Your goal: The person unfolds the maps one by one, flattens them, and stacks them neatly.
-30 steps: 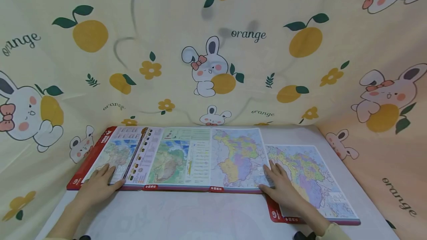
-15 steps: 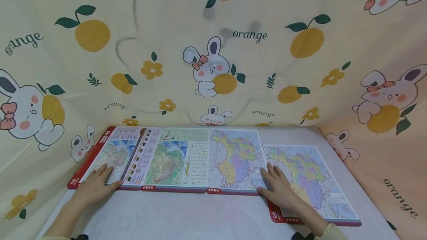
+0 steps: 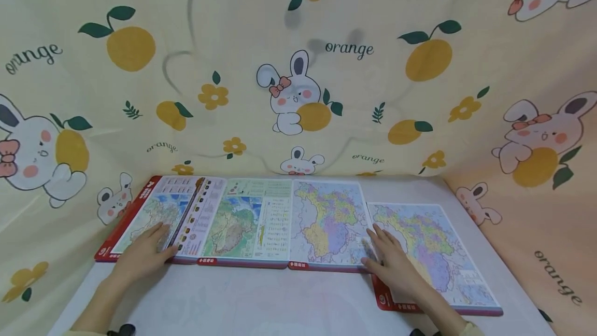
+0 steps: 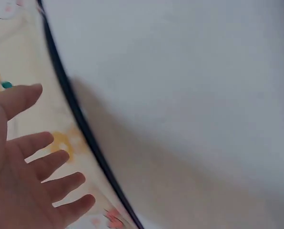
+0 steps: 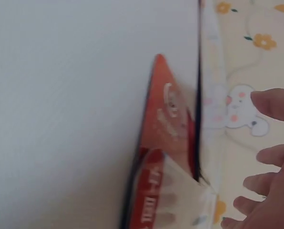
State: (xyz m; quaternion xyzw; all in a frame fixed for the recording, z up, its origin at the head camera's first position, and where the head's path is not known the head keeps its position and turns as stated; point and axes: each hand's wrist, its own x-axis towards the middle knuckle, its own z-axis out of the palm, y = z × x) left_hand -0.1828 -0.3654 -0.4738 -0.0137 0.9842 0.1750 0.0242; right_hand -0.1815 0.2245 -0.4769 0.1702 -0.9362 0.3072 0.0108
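Note:
A row of thin, laminated-looking maps lies along the far side of the white table. At its left is a red-edged map (image 3: 160, 211), then a green relief map (image 3: 233, 227) and a pastel political map (image 3: 328, 222). A second political map (image 3: 431, 255) lies nearer, at the right, beside the row's end. My left hand (image 3: 142, 258) is over the lower part of the red-edged map, fingers spread and fairly straight, also in the left wrist view. My right hand (image 3: 396, 263) spans the seam between the two political maps, fingertips near the row's right edge, covering part of the nearer map.
White tabletop (image 3: 242, 299) shows in front of the row and at the far right. A yellow cloth (image 3: 224, 30) printed with rabbits and oranges rises behind and along both sides. A red map corner (image 5: 163, 109) shows in the right wrist view.
The row's right part shifted slightly left early on, and my right hand stayed by its right edge. My left hand has since moved slightly right and up over the red-edged map.

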